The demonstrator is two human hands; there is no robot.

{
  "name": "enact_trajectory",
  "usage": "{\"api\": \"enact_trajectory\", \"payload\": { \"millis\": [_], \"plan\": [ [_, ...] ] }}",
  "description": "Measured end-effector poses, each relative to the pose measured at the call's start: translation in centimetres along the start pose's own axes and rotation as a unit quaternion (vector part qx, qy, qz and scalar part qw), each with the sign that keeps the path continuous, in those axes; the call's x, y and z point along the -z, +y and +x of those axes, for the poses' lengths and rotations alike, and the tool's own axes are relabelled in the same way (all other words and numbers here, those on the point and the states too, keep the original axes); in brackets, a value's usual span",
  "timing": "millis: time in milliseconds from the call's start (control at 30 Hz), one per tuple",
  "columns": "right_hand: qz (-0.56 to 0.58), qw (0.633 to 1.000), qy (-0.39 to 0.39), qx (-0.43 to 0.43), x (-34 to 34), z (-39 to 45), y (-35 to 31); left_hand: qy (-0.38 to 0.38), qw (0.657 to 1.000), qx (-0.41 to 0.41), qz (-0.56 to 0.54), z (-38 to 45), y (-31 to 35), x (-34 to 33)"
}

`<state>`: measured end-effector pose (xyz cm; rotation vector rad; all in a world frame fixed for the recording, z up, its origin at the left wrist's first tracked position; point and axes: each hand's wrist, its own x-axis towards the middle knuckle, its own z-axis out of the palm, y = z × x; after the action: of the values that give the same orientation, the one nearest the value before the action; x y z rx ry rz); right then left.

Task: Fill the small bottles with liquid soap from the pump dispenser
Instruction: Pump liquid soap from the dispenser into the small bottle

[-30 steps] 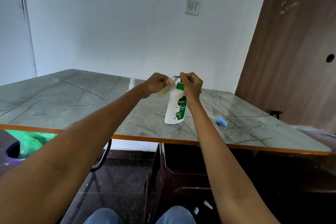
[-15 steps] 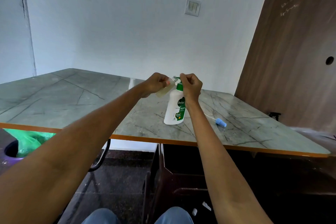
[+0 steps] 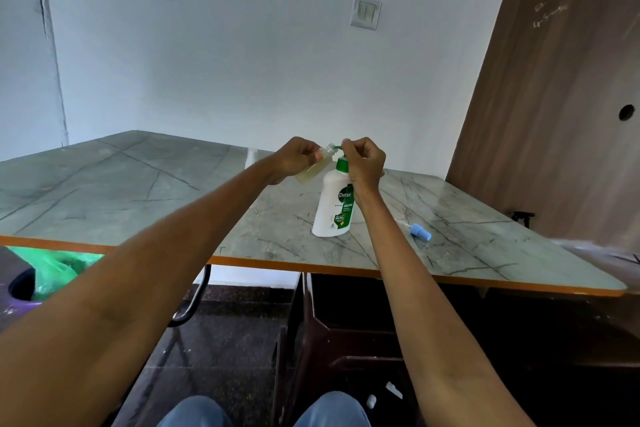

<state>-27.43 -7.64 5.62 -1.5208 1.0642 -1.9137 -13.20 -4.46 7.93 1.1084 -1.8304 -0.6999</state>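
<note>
A white pump dispenser (image 3: 332, 208) with a green label and green pump head stands upright on the marble-patterned table (image 3: 138, 191). My right hand (image 3: 365, 163) is curled over the pump head, hiding most of it. My left hand (image 3: 296, 159) grips a small clear bottle (image 3: 313, 170), tilted, with its open mouth against the green nozzle tip. Pale yellowish liquid lies in the bottle's lower part. A second small white bottle (image 3: 252, 158) stands on the table behind my left forearm, partly hidden.
A blue spray cap with a thin tube (image 3: 420, 231) lies on the table right of the dispenser. A bin with a green bag (image 3: 48, 270) sits at floor level on the left. A wooden door (image 3: 561, 97) stands at the right. Chairs are under the table.
Both hands stay on the small bottle and the pump head; the view has shifted only slightly.
</note>
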Motion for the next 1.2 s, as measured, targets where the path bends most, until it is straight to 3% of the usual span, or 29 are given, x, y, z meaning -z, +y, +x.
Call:
{"api": "enact_trajectory", "payload": {
  "millis": [1200],
  "plan": [
    [0.001, 1.0, 0.002, 0.015, -0.08, 0.12, -0.17, 0.016, 0.999, 0.016, -0.025, 0.16, 0.08, -0.27]
  ]
}}
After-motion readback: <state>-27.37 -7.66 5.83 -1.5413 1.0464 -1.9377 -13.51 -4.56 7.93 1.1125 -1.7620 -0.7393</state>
